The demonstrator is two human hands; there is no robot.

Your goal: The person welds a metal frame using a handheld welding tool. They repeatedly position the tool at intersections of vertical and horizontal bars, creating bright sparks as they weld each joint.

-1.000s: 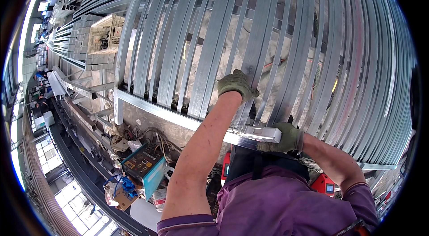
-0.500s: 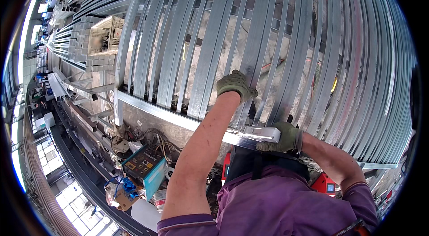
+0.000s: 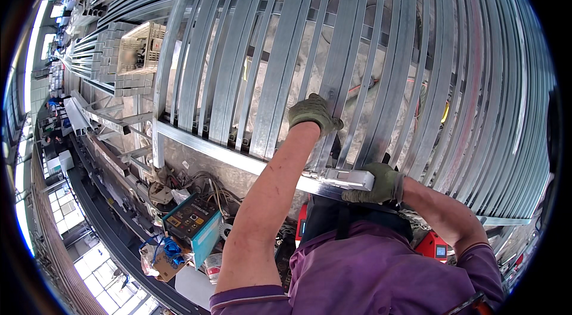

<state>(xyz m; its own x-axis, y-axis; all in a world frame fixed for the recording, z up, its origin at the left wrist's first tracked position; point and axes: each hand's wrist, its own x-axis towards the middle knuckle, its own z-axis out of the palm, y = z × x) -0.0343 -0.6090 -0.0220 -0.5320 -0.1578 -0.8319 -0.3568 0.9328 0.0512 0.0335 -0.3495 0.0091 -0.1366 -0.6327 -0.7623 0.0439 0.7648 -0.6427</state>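
Both my hands wear olive-green gloves. My left hand [image 3: 314,115] is closed over one wide grey steel tube [image 3: 341,47] of a frame, its thumb at the tube's right side. At the frame's near edge, my right hand [image 3: 376,184] is closed around the right end of a pale, boxy hand tool [image 3: 348,178]. The tool lies along the shiny near rail [image 3: 232,159], its left end close to the foot of the tube under my left hand. Its exact kind is unclear, and my right fingers are partly hidden.
Many parallel steel tubes [image 3: 488,76] run away from me and crowd to the right. A cream plastic crate [image 3: 134,50] sits on stacked tubes at left. Below the rail stands a teal and black machine [image 3: 193,222] with cables. Red devices [image 3: 432,246] lie near my body.
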